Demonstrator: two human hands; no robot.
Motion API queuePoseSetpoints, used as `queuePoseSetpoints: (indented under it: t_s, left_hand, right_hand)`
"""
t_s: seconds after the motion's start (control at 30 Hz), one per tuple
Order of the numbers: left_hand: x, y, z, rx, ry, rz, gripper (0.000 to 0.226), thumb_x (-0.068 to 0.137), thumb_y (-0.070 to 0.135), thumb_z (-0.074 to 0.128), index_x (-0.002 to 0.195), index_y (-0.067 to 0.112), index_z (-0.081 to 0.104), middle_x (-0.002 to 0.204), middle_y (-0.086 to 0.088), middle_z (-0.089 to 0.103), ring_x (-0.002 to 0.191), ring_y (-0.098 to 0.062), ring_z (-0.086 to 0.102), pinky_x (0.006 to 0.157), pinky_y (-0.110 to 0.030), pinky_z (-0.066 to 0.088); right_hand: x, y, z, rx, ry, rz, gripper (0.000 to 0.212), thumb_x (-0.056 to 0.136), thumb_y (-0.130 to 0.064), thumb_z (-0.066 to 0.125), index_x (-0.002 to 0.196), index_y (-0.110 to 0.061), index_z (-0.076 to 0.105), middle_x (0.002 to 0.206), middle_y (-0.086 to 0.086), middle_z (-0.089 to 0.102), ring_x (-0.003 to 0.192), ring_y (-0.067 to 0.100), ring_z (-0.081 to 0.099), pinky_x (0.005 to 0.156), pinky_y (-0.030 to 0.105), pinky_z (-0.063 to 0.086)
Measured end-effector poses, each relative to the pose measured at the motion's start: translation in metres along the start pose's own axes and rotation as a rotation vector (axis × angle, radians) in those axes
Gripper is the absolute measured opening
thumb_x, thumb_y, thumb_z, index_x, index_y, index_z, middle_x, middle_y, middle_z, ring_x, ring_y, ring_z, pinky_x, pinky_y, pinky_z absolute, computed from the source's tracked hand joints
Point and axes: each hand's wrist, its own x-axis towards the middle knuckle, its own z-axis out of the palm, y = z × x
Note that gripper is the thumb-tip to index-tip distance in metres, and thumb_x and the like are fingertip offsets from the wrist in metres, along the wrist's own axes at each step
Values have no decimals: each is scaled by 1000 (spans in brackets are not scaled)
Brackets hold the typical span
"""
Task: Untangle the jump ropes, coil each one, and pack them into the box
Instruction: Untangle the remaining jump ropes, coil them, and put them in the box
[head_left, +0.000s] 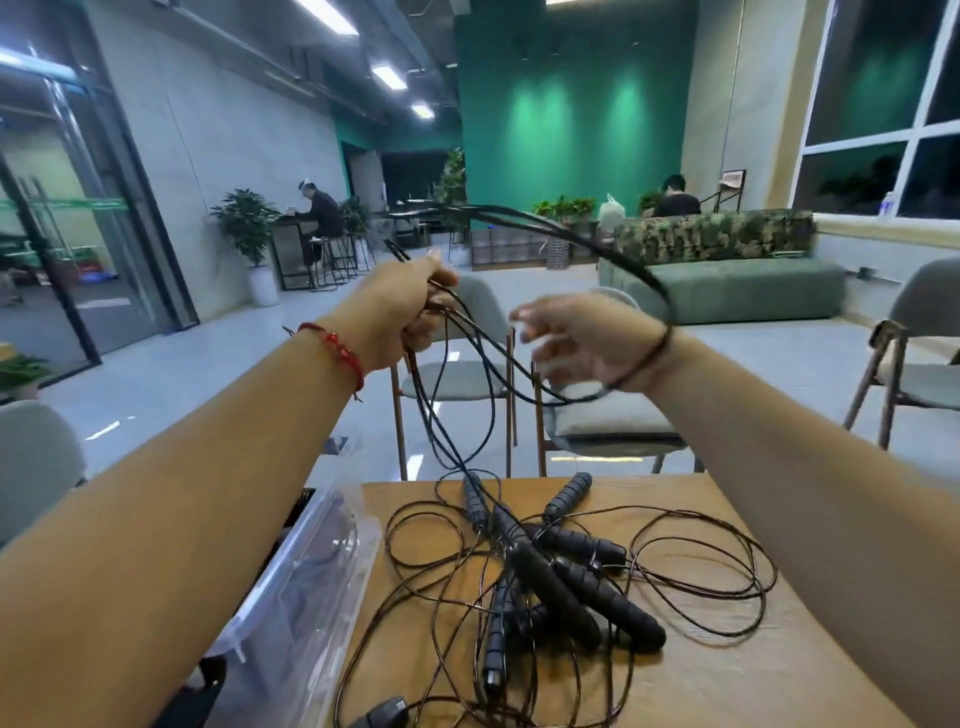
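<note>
1. My left hand (410, 306) clamps the rope (571, 235) strands, up at 11 o'clock.
2. My right hand (576, 338), blurred, looks slack. The loop crosses its wrist, 3 o'clock of that grip.
3. Strands hang toward 6, into the pile (561, 577).

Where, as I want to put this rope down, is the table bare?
The table is bare at its far right corner, behind the handles, and near right, past the rope loops. The middle is crowded; the box borders the left.

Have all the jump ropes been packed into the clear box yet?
No, a tangle of ropes with black handles lies on the table beside the clear box.
</note>
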Motion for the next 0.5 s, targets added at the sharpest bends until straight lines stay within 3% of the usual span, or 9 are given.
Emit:
queuePoseSetpoints:
  t_s: [0.1,0.2,0.33,0.5]
  left_hand:
    - [-3,3,5,-48,-15,-5,37,116,42,38,96,18,57,56,7,44,37,-5,30,35,-17,22]
    - [1,11,13,-125,-47,-22,39,116,41,36,87,21,52,56,6,38,36,-6,28,34,-16,21]
    - [15,22,23,-276,-87,-60,41,117,36,31,82,21,46,55,6,37,35,-6,26,31,-20,21]
    - [32,28,28,-418,-60,-112,40,118,33,28,84,18,43,54,5,39,34,-5,27,30,-19,21]
  right_hand:
    - [4,19,24,-208,-48,13,16,107,-14,59,122,-14,66,108,2,67,84,16,66,60,29,53]
    - [0,25,38,-49,-58,16,27,112,-16,48,135,-9,61,118,10,66,88,20,67,74,37,57]
    - [-8,58,36,108,37,-48,35,109,-15,42,133,-14,67,127,16,73,107,30,69,105,57,53]
    - [-29,141,37,-2,-190,52,48,97,-50,49,140,-32,63,142,-2,67,125,27,68,112,54,47]
